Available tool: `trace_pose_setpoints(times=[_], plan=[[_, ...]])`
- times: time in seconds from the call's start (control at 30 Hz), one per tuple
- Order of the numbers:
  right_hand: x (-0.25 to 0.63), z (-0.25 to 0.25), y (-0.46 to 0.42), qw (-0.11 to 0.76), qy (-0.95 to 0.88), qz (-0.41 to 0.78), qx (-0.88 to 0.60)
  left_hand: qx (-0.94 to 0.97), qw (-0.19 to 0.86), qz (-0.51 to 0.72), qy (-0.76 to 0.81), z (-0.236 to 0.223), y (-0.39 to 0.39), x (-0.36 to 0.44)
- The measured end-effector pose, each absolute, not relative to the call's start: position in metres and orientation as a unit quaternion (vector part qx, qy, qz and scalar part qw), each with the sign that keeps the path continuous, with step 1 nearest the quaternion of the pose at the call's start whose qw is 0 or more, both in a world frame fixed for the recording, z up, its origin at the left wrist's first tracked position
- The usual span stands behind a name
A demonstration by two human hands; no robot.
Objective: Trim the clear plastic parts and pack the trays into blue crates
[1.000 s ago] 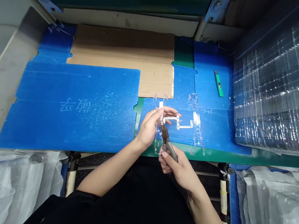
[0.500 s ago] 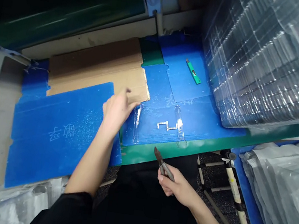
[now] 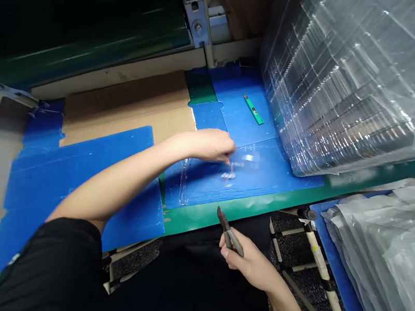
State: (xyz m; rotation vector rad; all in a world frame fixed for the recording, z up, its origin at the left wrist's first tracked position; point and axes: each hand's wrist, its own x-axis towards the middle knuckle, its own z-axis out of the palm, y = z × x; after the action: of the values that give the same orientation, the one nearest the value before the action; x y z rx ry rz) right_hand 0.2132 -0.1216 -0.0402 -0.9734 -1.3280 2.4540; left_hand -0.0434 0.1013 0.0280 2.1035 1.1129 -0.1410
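We grip side cutters in right hand, at 5 o'clock. Left hand reaches toward 1 o'clock, fingers narrow, at clear plastic moulding on blue corrugated sheet; grip unclear.

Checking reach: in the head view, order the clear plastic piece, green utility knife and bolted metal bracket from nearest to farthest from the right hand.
From the right hand:
1. Clear plastic piece, on the blue mat, ahead.
2. Green utility knife, farther up the mat.
3. Bolted metal bracket, on the frame beyond the mat, ahead and to the left.
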Motion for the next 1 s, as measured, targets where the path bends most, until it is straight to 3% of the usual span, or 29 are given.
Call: trace_pose_setpoints(times=[0.2, 0.3, 0.43, 1.0], plan=[[0.181, -0.036, -0.089, 0.136, -0.516, 0.751, -0.388, 0.512, 0.533, 0.328, 0.588, 0.017, 0.005, -0.101], [0.168, -0.03, -0.082, 0.114, -0.536, 0.75, -0.37, 0.409, 0.556, 0.42, 0.59, 0.001, -0.041, -0.095], [0.159, -0.02, -0.082, 0.074, -0.579, 0.728, -0.36, 0.39, 0.579, 0.438, 0.566, 0.0, -0.073, -0.088], [0.149, 0.0, -0.09, 0.081, -0.587, 0.719, -0.363, 0.426, 0.622, 0.43, 0.496, 0.001, -0.089, -0.097]])
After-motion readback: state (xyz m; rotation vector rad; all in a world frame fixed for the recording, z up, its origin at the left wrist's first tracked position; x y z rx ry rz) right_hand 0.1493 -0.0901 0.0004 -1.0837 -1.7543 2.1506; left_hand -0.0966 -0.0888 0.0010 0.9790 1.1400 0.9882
